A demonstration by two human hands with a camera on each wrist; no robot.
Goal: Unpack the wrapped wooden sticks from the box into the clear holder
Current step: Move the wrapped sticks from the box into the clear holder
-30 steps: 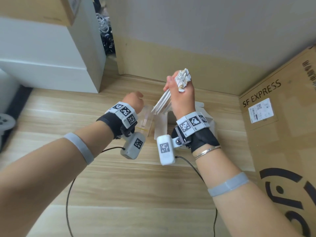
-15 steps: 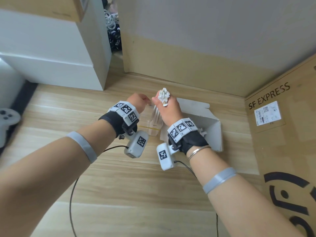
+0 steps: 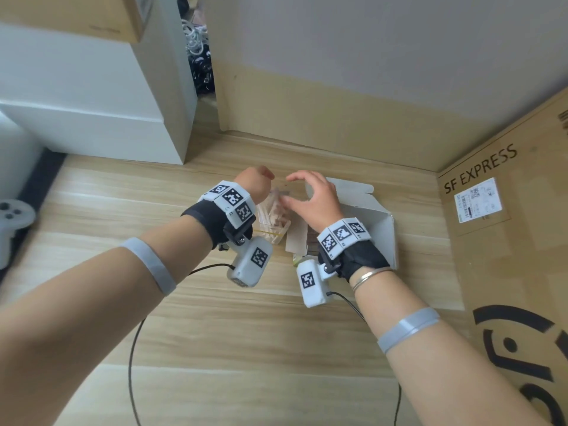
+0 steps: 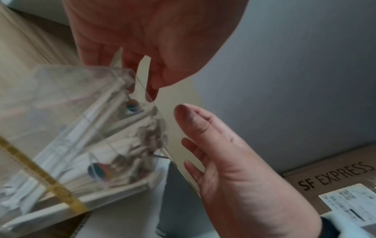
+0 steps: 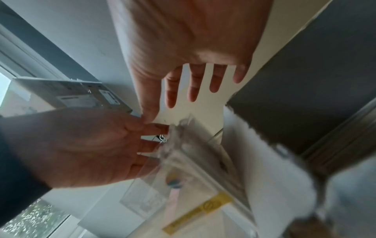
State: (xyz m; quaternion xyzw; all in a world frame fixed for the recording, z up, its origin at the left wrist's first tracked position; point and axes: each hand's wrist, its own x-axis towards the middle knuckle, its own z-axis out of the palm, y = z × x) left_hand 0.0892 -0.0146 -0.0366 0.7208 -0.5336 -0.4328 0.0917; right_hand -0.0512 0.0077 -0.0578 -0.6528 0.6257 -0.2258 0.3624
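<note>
left hand grips the clear holder rim on the floor beside the box; right hand released, fingers spread above wrapped sticks standing in holder.

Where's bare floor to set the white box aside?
Bare wood floor between the forearms, toward the camera, crossed only by black cables. Crowded: clear holder and white box touch; SF Express carton borders them on the right.

Clear holder (yellow band)
</note>
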